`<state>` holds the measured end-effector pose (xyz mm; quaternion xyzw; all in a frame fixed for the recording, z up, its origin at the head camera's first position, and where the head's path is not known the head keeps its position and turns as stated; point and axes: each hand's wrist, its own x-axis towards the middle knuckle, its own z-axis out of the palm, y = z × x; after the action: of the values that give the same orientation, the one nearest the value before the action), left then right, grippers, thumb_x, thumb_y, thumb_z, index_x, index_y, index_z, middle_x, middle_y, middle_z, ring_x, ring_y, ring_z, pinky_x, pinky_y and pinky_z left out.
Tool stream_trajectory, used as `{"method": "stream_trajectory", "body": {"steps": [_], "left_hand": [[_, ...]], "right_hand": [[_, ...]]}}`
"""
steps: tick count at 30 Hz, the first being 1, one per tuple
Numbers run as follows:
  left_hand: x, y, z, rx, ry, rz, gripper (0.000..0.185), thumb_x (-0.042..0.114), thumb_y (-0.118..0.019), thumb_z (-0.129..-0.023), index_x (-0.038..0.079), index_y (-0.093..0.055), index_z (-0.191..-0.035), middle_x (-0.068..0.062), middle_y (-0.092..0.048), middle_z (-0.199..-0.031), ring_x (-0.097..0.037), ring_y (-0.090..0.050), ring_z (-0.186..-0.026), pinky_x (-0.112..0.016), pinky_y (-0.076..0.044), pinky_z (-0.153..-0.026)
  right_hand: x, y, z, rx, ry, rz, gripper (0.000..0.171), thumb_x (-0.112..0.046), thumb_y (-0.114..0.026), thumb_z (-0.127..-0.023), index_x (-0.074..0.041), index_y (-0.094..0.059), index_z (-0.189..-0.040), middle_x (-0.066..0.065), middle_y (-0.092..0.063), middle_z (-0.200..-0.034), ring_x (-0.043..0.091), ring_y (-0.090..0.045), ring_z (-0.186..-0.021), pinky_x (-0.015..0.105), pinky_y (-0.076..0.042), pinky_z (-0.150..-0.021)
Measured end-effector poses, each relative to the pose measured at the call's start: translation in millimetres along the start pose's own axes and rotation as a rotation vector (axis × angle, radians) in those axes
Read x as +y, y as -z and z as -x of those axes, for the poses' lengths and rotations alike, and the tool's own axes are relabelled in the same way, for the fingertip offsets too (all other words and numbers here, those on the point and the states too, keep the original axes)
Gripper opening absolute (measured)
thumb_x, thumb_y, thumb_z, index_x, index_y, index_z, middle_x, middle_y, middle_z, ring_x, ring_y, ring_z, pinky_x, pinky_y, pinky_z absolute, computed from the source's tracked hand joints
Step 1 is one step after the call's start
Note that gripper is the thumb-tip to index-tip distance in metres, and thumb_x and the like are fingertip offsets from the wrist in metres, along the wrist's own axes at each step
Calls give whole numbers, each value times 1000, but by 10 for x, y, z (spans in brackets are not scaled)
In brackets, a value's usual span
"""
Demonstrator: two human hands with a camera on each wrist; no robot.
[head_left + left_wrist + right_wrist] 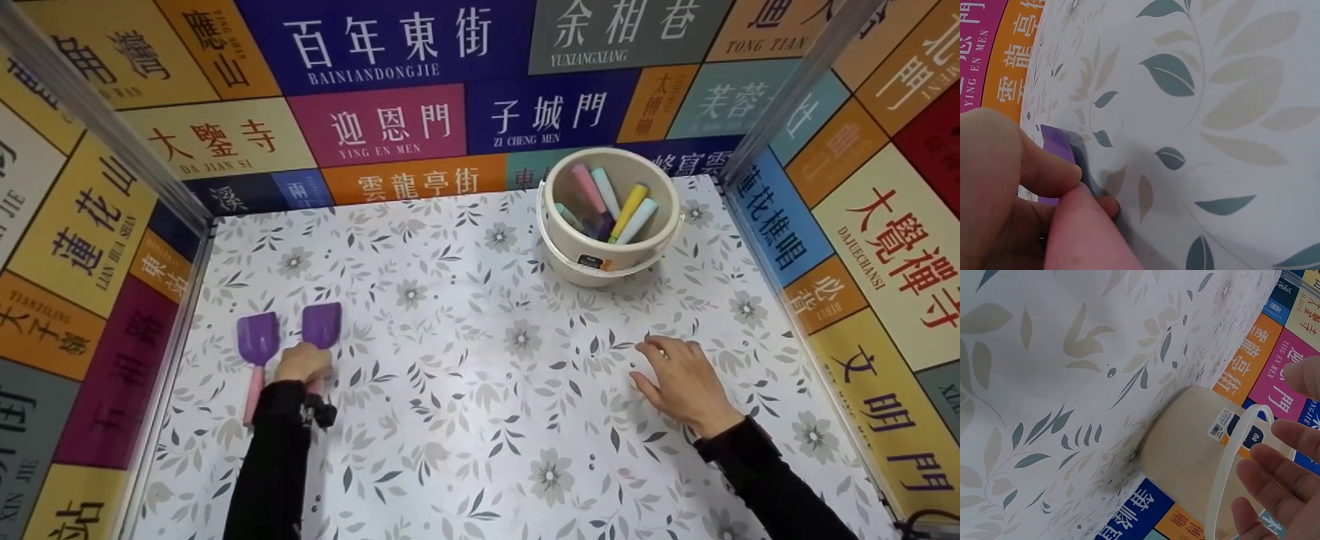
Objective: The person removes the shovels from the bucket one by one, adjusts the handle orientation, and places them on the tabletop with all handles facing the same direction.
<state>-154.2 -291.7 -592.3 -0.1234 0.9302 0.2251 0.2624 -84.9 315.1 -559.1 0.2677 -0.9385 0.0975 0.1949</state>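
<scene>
While the left hand pinches the pink handle of one spatula between thumb and curled fingers, its purple blade points away from the person, toward the back wall; whether that blade touches the table cannot be told. Just to the left of it lies a second spatula, also purple-bladed and pink-handled, flat on the table, its handle running toward the person and close beside the left hand. The right hand has hold of nothing: its fingers are spread and loosely bent, the thumb well apart from them, over the right part of the table. Beyond it, near the back wall, a cream bucket stands upright, its pale handle hanging down across the front over a small dark and orange label. The right wrist view shows this bucket past the fingertips, yet the head view sets the hand apart from it. Inside lean several stick-shaped things, among them a pink one, a yellow one and pale blue ones. Grey flowers and leaves pattern the white table covering, and coloured panels with Chinese characters line the walls around. Both sleeves are black.
</scene>
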Motion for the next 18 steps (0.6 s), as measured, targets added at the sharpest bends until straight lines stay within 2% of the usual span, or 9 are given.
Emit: {"method": "stream_trajectory", "body": {"steps": [6, 12, 15, 18], "left_hand": [[9, -18, 11, 13, 5, -17, 31, 18, -59, -80, -9, -69, -94, -35, -67, -111, -43, -63, -100, -51, -57, -93], [36, -34, 30, 13, 37, -25, 23, 12, -67, -74, -5, -69, -89, -33, -68, -110, -35, -59, -91, -43, -57, -78], [45, -45, 52, 28, 37, -20, 24, 17, -62, -83, -6, -69, -88, -34, -69, -109, -33, -62, -86, -39, -56, -71], [50, -46, 73, 34, 30, -18, 36, 24, -52, -94, -7, -69, -90, -34, -68, -106, -34, -64, -84, -37, -55, -70]], "right_hand": [[11, 4, -7, 0, 5, -3, 41, -20, -82, -83, 4, -67, -114, 26, -69, -111, 46, -68, -96, 60, -55, -81], [22, -8, -6, 29, 30, 5, 41, -21, -80, -83, 3, -67, -113, 25, -69, -110, 46, -68, -95, 60, -55, -78], [23, -8, -7, 28, 30, 3, 41, -21, -80, -83, 3, -67, -113, 25, -69, -110, 46, -68, -96, 60, -55, -78], [23, -3, -4, 26, 25, 3, 41, -21, -81, -83, 3, -67, -113, 25, -68, -110, 46, -68, -96, 60, -55, -78]]}}
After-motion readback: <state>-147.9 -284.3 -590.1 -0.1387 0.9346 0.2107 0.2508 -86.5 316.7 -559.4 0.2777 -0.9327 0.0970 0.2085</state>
